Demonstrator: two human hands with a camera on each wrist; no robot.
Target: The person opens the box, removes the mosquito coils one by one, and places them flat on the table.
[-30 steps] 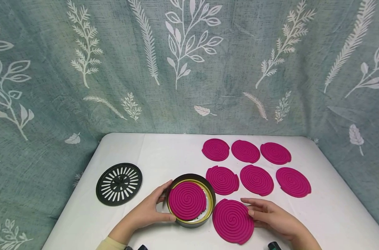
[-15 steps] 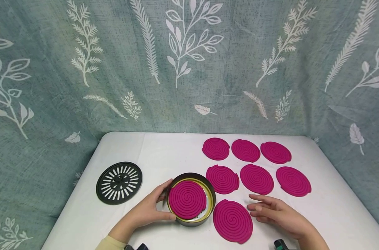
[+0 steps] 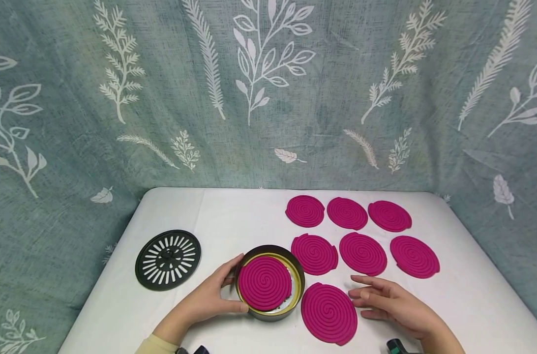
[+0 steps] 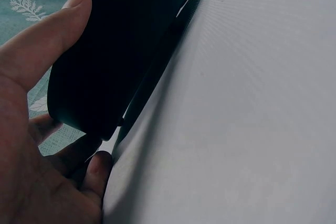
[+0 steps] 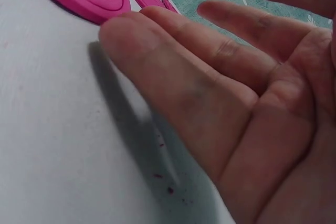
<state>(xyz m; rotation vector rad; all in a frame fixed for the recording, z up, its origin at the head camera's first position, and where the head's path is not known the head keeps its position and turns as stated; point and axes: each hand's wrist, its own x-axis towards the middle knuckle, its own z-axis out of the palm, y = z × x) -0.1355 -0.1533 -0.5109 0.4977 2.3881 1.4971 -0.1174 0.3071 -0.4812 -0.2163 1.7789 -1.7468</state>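
Observation:
My left hand (image 3: 216,297) grips the near-left side of a round dark tin (image 3: 270,317), thumb at the front, fingers behind. Yellow lines the tin's inside, and a magenta mosquito coil (image 3: 265,283) lies in it, off to the left. In the left wrist view, thumb and fingers curve around the tin's black side wall (image 4: 115,45). Another magenta mosquito coil (image 3: 329,313) lies flat on the table, right of the tin. Just beyond its right edge is my right hand (image 3: 390,302), holding nothing, its fingers loosely extended. The right wrist view has its palm above the white surface, near coils.
Behind and to the right, several more mosquito coils (image 3: 363,253) lie in two rows. A black slotted round lid (image 3: 168,259) rests on the white table (image 3: 233,211) at left. Small dark crumbs (image 5: 170,190) lie beneath the right hand. A patterned green cloth (image 3: 259,147) hangs behind.
My right hand has let go of the nearest coil's right edge and drawn slightly away to the right. The left hand and tin stay put.

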